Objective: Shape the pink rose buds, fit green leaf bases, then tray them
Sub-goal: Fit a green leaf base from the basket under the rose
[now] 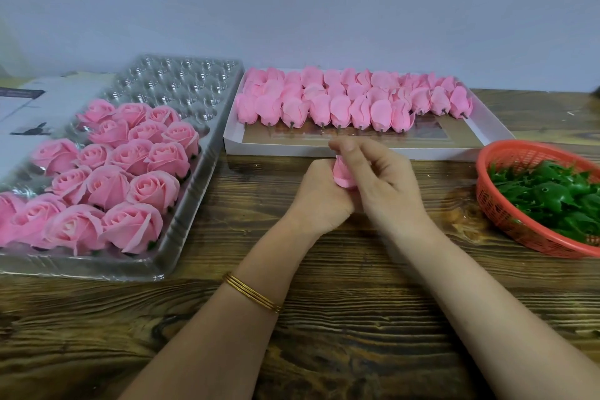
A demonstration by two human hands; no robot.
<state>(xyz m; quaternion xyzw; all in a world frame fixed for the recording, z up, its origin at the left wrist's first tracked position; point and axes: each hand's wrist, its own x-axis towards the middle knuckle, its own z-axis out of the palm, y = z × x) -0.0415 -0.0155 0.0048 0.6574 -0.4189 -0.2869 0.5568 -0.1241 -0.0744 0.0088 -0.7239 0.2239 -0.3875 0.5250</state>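
A pink rose bud (343, 174) sits between both hands above the middle of the wooden table. My left hand (319, 192) cups it from below and the left. My right hand (378, 177) curls its fingers over the bud's top and right side, hiding most of it. A clear plastic cell tray (181, 81) at the left holds several finished pink roses (130, 172). A flat white box (480, 140) behind the hands holds rows of unshaped pink buds (354, 101). An orange basket (506, 214) at the right edge holds green leaf bases (552, 198).
The table (341, 318) is dark wood grain and runs to a pale wall at the back. A printed white sheet or box (29, 107) lies under the tray's far left corner. A gold bangle circles my left wrist (251, 292).
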